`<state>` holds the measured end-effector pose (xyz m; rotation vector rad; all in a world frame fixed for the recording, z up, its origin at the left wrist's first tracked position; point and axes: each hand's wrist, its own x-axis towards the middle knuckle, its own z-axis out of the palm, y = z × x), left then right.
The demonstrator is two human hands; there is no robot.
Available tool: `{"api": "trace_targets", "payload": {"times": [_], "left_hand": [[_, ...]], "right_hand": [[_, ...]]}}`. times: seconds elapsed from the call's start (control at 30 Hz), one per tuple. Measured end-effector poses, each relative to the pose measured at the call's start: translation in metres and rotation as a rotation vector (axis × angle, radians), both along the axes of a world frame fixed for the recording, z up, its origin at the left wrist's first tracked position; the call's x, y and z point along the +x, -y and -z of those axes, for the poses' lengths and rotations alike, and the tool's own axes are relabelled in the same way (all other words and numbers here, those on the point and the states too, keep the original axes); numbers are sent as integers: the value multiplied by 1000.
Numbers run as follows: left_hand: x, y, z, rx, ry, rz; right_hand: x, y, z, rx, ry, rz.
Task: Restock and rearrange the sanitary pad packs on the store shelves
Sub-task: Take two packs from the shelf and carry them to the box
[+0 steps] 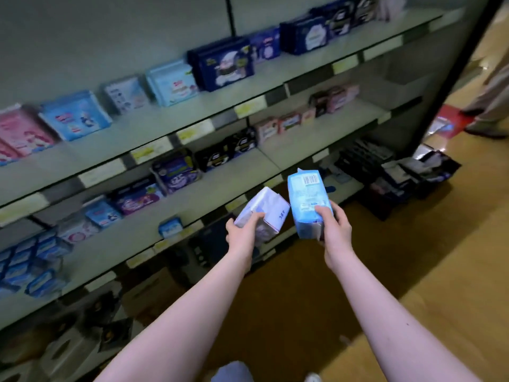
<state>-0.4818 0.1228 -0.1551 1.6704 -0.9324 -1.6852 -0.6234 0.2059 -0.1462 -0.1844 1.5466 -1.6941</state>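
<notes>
1. The left hand is gripping a tilted white pad pack, with the thumb lying on its face and the fingers curling round its left edge.
2. The right hand is clasping a light-blue pad pack upright. The thumb is pressing its front, the fingers are wrapping behind, and the barcode is showing at the top.
3. Both packs are hanging just beside each other, in front of the store shelves.
4. Farther back, a purple pack and a dark-blue pack are standing on the shelves.
</notes>
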Motion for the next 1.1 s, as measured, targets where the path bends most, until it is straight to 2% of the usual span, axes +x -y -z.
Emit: {"api": "trace_targets", "payload": {"times": [0.23,0.37,0.5,0.63,0.77,0.97,1.1], "left_hand": [[-91,-17,5,111,-12,120],[-134,-12,11,177,-114,162],[-186,8,28,123,-159,257],[-250,41,39,158,-235,362],[-311,68,44,321,-312,411],[-392,85,49,375,-487,476],[-436,83,51,427,-494,506]], "right_hand": [[-83,-39,13,2,118,159],[-117,-46,21,17,157,232],[-167,-43,22,42,181,332],[-232,-20,13,97,135,393],[-293,3,5,135,83,444],[-358,12,11,132,108,510],[-399,6,20,132,135,568]]}}
